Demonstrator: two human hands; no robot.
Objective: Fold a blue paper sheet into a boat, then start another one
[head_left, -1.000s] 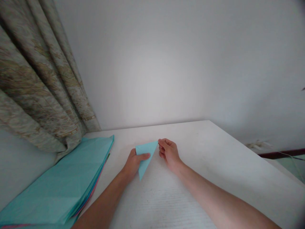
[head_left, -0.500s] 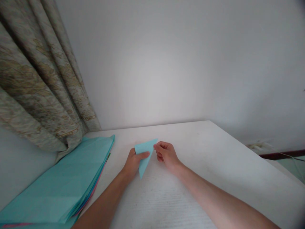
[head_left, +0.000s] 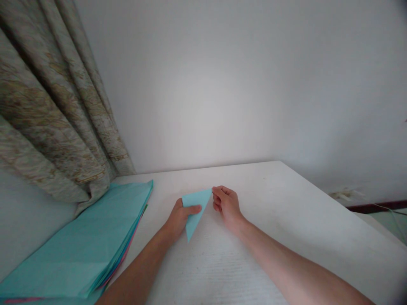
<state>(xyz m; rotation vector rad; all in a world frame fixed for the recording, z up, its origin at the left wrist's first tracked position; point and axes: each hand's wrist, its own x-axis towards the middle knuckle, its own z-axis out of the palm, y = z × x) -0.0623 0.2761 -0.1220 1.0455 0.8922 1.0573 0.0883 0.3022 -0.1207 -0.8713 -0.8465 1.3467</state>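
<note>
A light-blue piece of paper (head_left: 195,199), folded to a triangle, is held up over the white table. My left hand (head_left: 178,217) grips its left side, thumb flat across the front and the other fingers hidden behind. One point of the triangle hangs downward. At the upper right corner, the thumb and forefinger of my right hand (head_left: 227,204) pinch the tip of the paper, with the remaining fingers curled in.
At the left lies a stack of large coloured sheets (head_left: 82,237), turquoise on top with blue and pink edges below. A patterned curtain (head_left: 63,97) hangs down behind it. The white table (head_left: 280,212) meets a plain wall (head_left: 206,84); cables (head_left: 386,206) show far right.
My right hand has moved slightly right, from just below the paper's right corner up to its tip, and now pinches it. The paper and left hand have shifted slightly right and down.
</note>
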